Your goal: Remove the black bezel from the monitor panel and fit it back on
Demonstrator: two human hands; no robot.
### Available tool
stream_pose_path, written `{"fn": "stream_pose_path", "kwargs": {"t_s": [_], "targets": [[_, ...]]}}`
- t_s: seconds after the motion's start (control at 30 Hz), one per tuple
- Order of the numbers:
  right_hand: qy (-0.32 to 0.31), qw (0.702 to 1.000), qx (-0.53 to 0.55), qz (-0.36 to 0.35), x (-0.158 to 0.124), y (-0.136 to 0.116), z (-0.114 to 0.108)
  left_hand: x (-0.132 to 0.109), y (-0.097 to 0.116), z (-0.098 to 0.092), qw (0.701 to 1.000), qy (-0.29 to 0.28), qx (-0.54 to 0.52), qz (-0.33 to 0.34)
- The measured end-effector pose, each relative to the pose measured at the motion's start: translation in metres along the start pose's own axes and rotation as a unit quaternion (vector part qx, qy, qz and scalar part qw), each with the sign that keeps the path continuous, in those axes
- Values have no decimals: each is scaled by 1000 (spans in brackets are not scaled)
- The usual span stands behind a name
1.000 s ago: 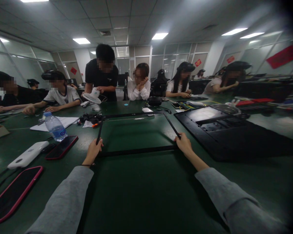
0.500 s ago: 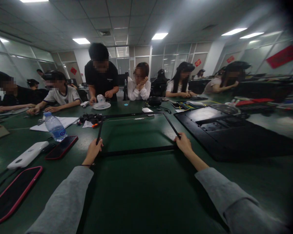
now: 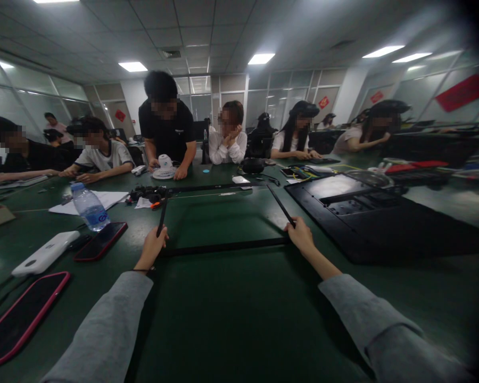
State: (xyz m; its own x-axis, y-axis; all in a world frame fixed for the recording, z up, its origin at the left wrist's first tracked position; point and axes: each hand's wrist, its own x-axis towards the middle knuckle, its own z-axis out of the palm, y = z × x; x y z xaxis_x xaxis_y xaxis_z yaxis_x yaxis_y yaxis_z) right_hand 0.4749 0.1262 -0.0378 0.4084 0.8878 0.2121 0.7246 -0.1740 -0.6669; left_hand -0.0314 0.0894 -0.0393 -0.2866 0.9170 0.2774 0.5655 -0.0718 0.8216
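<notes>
Thin black bars outline a rectangular frame over the green table in front of me. On its left side, my left hand is closed around a bar near the front corner. My right hand pinches the right bar, also close to the front corner. Both forearms reach forward in grey sleeves. My fingers cover the two near corners, so I cannot tell how the bars join there. A large black panel lies just beyond my right hand.
Left of my left hand are a phone, a water bottle, a white power bank and a red-edged phone. Small black parts lie beyond the frame. Across the table, a co-worker stands over a white fan; several others sit around.
My hands and the frame look unmoved. Across the table, the standing co-worker has lowered a hand beside the fan. A seated person at the left has shifted their arms and head.
</notes>
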Motion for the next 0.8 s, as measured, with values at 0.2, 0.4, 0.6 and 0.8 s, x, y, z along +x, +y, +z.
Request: {"fn": "stream_pose_path", "kwargs": {"t_s": [0.2, 0.4, 0.6, 0.8], "targets": [[102, 987, 86, -91, -12, -18, -11, -16, 29, -6, 990, 127, 15, 65], [103, 977, 136, -130, -12, -20, -6, -19, 32, -6, 983, 154, 16, 103], [44, 985, 125, -107, -5, -10, 0, -14, 26, -6, 990, 108, 19, 84], [22, 988, 126, -87, -5, -10, -3, -14, 27, -7, 988, 123, 64, 69]]}}
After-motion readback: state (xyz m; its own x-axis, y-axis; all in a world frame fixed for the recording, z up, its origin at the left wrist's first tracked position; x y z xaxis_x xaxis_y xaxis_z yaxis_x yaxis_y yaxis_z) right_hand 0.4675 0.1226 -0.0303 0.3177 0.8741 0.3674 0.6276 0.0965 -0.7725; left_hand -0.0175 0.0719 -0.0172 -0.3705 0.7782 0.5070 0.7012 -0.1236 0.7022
